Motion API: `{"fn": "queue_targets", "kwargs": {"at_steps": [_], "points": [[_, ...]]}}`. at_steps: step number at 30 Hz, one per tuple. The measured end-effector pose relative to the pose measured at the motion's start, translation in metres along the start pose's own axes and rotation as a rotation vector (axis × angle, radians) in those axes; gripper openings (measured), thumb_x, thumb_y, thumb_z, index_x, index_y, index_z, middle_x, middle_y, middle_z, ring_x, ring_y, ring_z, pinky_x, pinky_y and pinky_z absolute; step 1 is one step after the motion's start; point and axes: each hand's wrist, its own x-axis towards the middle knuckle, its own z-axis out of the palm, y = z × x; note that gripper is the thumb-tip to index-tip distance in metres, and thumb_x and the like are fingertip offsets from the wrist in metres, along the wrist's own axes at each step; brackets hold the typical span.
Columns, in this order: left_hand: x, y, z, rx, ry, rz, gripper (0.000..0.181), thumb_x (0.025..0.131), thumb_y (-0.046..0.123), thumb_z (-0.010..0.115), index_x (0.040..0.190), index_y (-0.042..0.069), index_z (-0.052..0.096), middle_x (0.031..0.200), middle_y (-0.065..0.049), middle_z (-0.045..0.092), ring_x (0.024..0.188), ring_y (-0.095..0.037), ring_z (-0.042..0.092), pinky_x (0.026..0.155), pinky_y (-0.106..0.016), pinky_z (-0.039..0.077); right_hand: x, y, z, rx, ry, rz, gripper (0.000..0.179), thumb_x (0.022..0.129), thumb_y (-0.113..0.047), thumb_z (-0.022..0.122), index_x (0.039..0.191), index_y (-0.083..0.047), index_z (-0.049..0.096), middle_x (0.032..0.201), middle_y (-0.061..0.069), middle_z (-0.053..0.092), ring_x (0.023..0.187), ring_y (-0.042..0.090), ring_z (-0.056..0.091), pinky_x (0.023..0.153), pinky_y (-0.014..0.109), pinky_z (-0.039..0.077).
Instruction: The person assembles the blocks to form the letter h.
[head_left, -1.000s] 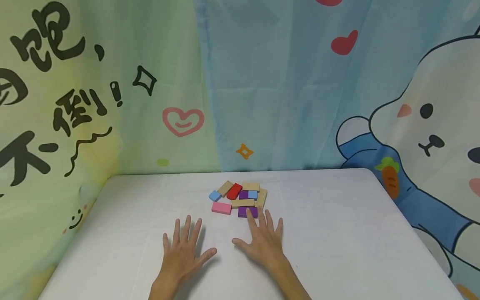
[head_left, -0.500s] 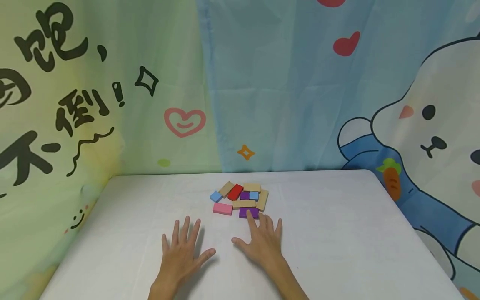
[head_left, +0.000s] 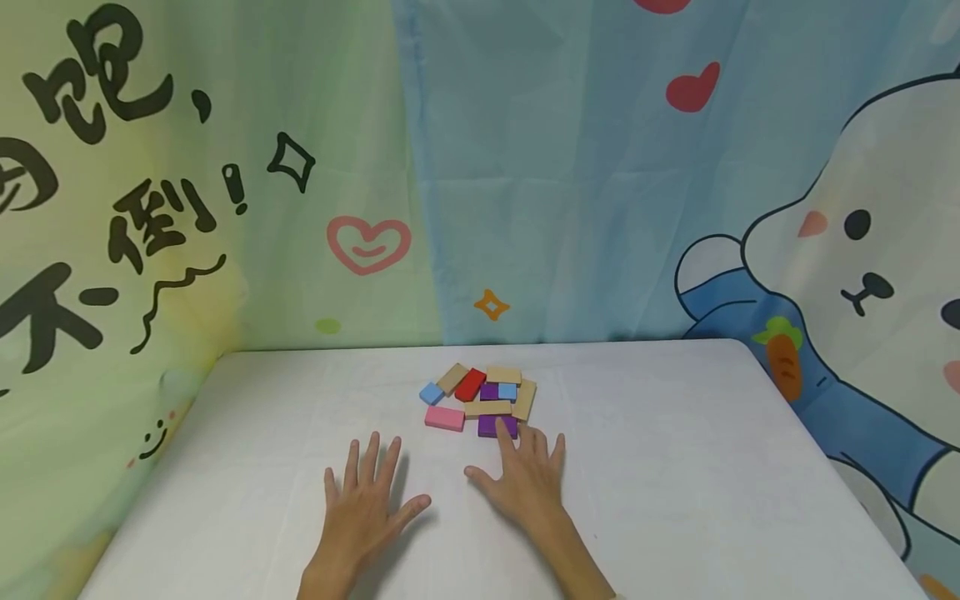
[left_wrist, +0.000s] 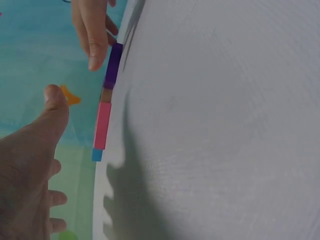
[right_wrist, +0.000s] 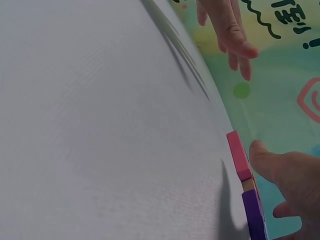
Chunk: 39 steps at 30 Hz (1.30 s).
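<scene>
Spread wide, my left hand [head_left: 363,517] hovers over the white table with its shadow beside it, and holds nothing. My right hand [head_left: 528,487] is also spread, its index fingertip overlapping the front purple block [head_left: 487,427] in the head view. Behind that block lies a long beige block [head_left: 487,408], with a pink block [head_left: 445,418] to its left. Further back are a red block [head_left: 470,385], a small purple block [head_left: 489,391] and a small blue block [head_left: 507,391]. In the left wrist view, the left thumb [left_wrist: 54,107] points toward the row of blocks.
More beige blocks, one at the right [head_left: 525,400] and one at the back [head_left: 503,375], edge the cluster. Another blue block [head_left: 431,393] lies at its left end. A printed cloth curtain [head_left: 562,208] hangs behind the white table [head_left: 675,483].
The middle and ring fingers of my right hand have bent back a little from the blocks. My left hand and the blocks stay in place, apart from a slight camera shift.
</scene>
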Motion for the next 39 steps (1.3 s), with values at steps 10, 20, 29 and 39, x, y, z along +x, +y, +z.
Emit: {"fn": "queue_targets", "kwargs": {"at_steps": [10,20,29,39], "points": [[0.0,-0.004,0.001,0.039,0.041,0.095,0.089,0.07,0.076,0.051,0.141,0.023,0.037,0.145,-0.007,0.039,0.134,-0.035,0.034,0.102,-0.063,0.03,0.013,-0.004,0.004,0.005,0.022,0.076,0.076,0.076,-0.064,0.056,0.135,-0.017,0.045,0.128,0.018,0.05,0.121,0.034,0.042,0.108,0.065,0.016],[-0.001,-0.005,-0.001,0.032,0.044,0.086,0.084,0.072,0.069,0.056,0.14,0.022,0.039,0.142,-0.007,0.044,0.132,-0.034,0.038,0.103,-0.061,0.03,0.028,-0.006,0.01,0.018,0.096,0.09,0.067,0.078,-0.058,0.059,0.125,-0.011,0.052,0.113,0.018,0.056,0.11,0.033,0.049,0.105,0.06,0.027],[-0.005,-0.008,0.002,0.041,0.041,0.064,0.083,0.072,0.07,0.056,0.139,0.021,0.04,0.14,-0.008,0.046,0.13,-0.034,0.039,0.103,-0.063,0.029,0.036,-0.014,0.013,0.013,0.099,0.09,0.066,0.077,-0.056,0.062,0.123,-0.01,0.052,0.115,0.018,0.056,0.114,0.034,0.049,0.107,0.058,0.028],[-0.008,-0.011,0.001,0.036,0.033,0.05,0.082,0.073,0.07,0.055,0.138,0.021,0.041,0.14,-0.009,0.046,0.131,-0.034,0.039,0.102,-0.063,0.029,0.036,-0.013,0.017,0.026,0.118,0.085,0.067,0.075,-0.053,0.067,0.12,-0.007,0.051,0.114,0.015,0.057,0.111,0.033,0.051,0.105,0.055,0.033]]}}
